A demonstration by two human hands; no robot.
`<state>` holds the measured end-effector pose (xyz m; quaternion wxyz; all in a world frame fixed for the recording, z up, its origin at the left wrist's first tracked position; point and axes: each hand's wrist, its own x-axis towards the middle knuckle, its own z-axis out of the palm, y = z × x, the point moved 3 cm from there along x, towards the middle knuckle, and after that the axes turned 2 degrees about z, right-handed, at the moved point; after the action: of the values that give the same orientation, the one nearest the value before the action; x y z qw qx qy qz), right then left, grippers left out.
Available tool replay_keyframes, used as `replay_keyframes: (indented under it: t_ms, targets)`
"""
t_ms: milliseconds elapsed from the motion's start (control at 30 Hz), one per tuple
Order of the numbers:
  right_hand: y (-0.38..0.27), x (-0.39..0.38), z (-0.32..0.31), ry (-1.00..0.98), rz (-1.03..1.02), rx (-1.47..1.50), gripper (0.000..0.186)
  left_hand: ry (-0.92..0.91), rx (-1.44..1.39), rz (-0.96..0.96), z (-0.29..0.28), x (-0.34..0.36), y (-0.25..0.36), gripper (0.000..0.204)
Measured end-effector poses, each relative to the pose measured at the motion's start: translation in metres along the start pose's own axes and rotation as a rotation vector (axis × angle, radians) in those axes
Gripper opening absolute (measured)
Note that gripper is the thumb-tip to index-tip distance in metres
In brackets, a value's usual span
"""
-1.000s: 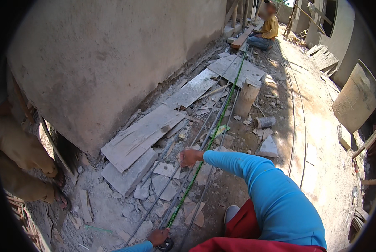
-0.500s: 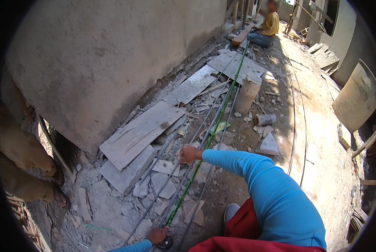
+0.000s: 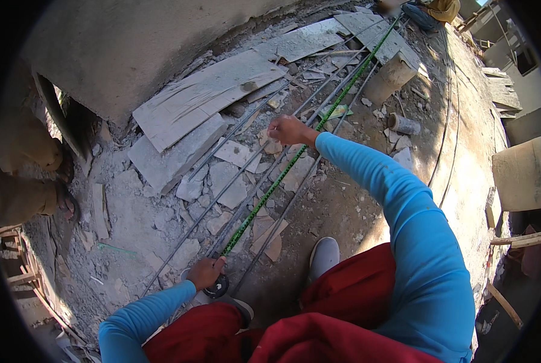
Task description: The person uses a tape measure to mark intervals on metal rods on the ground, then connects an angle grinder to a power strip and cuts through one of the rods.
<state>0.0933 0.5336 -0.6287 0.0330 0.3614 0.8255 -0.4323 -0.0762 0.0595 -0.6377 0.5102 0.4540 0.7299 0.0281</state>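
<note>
Where the green tape (image 3: 263, 202) already lies drawn out along the bars (image 3: 279, 221), not yet rewound, we pinch its near end in our left hand (image 3: 205, 274); whether our curled right hand (image 3: 288, 130) grips anything, we cannot tell.

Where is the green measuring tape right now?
In the head view, the green measuring tape runs diagonally from the left hand, low left of centre, past the right hand toward the upper right.

Dusty, uneven ground (image 3: 355, 206) bears scattered rubble (image 3: 227, 184); pale boards (image 3: 207, 94) lie along its far left edge, long metal rods (image 3: 276, 227) stretch lengthwise across it, and a short grey cylinder (image 3: 404, 124) lies to their right.
</note>
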Motion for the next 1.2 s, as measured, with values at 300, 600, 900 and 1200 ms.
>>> replay_keyframes:
  t_ms: [300, 600, 900, 1200]
  targets:
    - [0.008, -0.023, -0.003, -0.065, 0.172, 0.101, 0.022, 0.036, -0.049, -0.033, 0.0, -0.01, 0.001, 0.062]
    - [0.03, -0.022, 0.011, -0.162, 0.217, 0.113, 0.022, 0.04, -0.054, -0.058, -0.003, -0.011, 0.009, 0.062]
    - [-0.007, -0.04, 0.019, -0.259, 0.267, 0.062, 0.02, 0.045, -0.084, -0.046, -0.002, -0.011, 0.009, 0.062]
    - [-0.014, -0.04, 0.032, -0.309, 0.156, -0.157, 0.023, 0.026, -0.076, -0.06, -0.001, -0.008, 0.009, 0.062]
